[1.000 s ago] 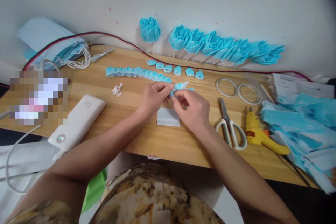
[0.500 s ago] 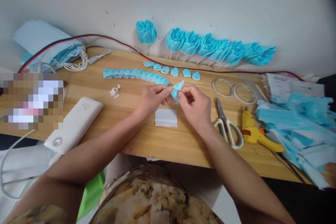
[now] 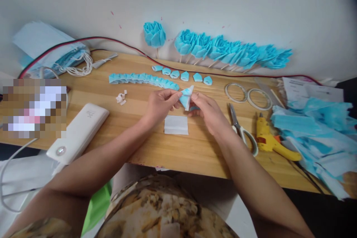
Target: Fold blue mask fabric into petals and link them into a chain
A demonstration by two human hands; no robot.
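Note:
Between finger and thumb, my left hand (image 3: 164, 103) pinches a small folded piece of light-blue nonwoven fabric (image 3: 184, 99). A white edge of the piece faces right. My right hand (image 3: 208, 109) is closed at that white edge, thumb on it and the other fingers curled underneath, partly hidden. Below the hands lies a pale rectangular piece (image 3: 176, 125) on the table. Behind the left hand runs a row of overlapping folded blue pieces (image 3: 142, 79). Several small rolled blue pieces (image 3: 184, 76) sit farther back.
Blue fabric flowers on sticks (image 3: 217, 47) lean against the wall. At right are tape rolls (image 3: 260, 99), scissors (image 3: 240, 130), a yellow glue gun (image 3: 269, 139) and blue fabric scraps (image 3: 315, 130). A white power bank (image 3: 79, 132) and stacked face masks (image 3: 52, 46) are at left.
My right thumb and fingers have shifted on the folded piece. Its white edge now stands upright and shows more, and the right hand has turned flatter.

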